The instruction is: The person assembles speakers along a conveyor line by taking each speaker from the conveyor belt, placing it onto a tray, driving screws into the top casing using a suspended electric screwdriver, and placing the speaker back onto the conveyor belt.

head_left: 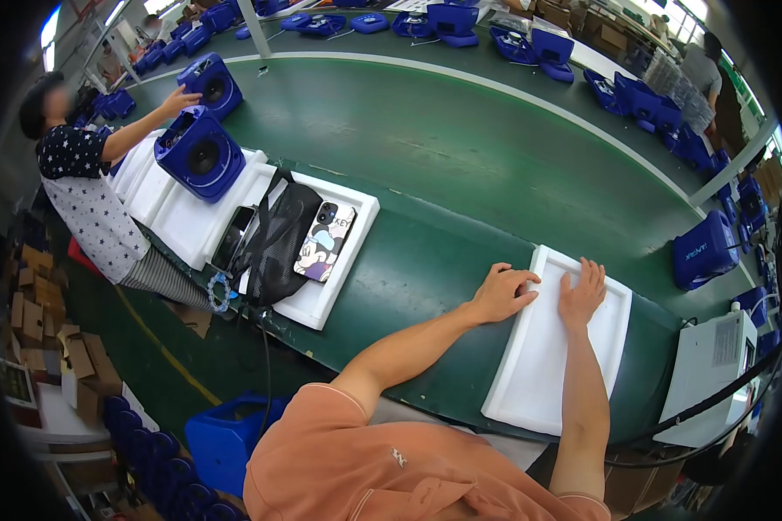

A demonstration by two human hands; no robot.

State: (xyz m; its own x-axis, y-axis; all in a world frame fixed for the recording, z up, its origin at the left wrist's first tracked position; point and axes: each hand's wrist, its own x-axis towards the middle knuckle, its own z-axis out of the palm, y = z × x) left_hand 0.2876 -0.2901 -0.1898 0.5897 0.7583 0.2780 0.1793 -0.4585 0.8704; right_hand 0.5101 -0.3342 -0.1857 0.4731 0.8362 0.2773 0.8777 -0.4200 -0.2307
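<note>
A white foam tray [539, 391] with raised rims lies on the green table in front of me. My left hand [502, 293] is at its left rim, fingers loosely bent and apart, with the fingertips at the foam edge. My right hand [581, 300] reaches over the inside of the tray, fingers stretched toward its far rim. Neither hand holds anything that I can see. Whether the right palm presses on the foam cannot be made out.
Left on the green table [426, 286], another foam tray [356, 252] holds a black mesh bag [287, 234] and a phone in a cartoon case [326, 241]. A co-worker [96, 182] reaches toward blue speaker housings [202, 156]. A white machine [708, 373] with black cables stands right.
</note>
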